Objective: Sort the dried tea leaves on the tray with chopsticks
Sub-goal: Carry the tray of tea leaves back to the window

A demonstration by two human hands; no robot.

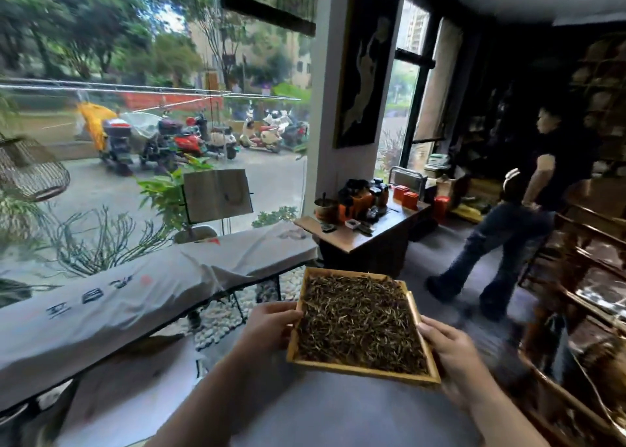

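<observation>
While both hands carry it in the air at about 6 o'clock, one square bamboo tray (364, 372) sits level between them, above the grey floor. One left hand (271, 326) grips the tray's left rim, thumb curled over the top edge and fingers hidden beneath. One right hand (449, 346) holds the right rim the same way, thumb on top, fingers wrapped under the frame. A single layer of dried tea leaves (359, 324) fills the tray from wall to wall: thin, wiry, twisted strands, dark brown mixed with golden-tan tips, lying tangled in every direction.

At 9 o'clock, one long table under a white cloth (135, 297) with dark lettering runs beside the window. Beyond the tray at 12 o'clock, one low wooden table (359, 236) stands against the white pillar, crowded with dark jars and orange tins. At 2 o'clock, one person in a dark shirt and jeans (528, 216) stands mid-step with their back turned. Farther off, at 11 o'clock, several parked scooters (189, 138) line the pavement outside the glass; blur keeps me from counting them exactly.
</observation>
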